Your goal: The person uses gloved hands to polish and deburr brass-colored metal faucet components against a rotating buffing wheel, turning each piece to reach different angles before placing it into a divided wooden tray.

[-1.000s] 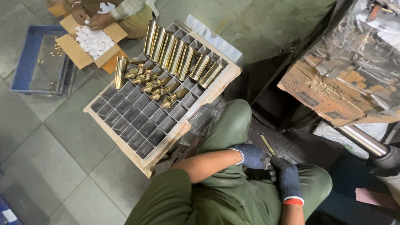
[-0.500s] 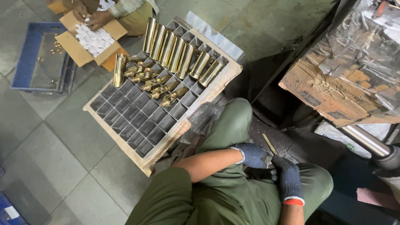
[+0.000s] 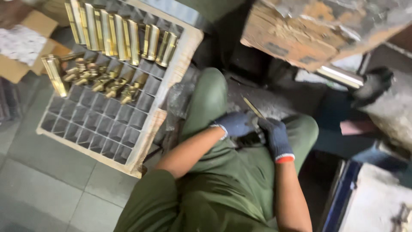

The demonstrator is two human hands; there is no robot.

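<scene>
While a thin brass-coloured rod (image 3: 252, 107) sticks up and away from between the two gloved hands, its lower end is lost in the dark gap between the knees, so I cannot tell which hand really bears it. The left hand (image 3: 235, 123) is curled with its fingers drawn together over that spot, and the right hand (image 3: 274, 136) is closed just beside it, touching or nearly so; whether either pinches the rod itself is hidden by the gloves and the blur. As I judge it, the rod could slip from thick gloves and drop between the legs, where it would be hard to see. Its free end points toward the dark clutter under the worn wooden bench (image 3: 309, 38), and could catch there. Well apart to the left, the partitioned tray (image 3: 141, 146) of brass parts (image 3: 116, 36) sits close by the knee; a shifted leg could jolt it.
</scene>
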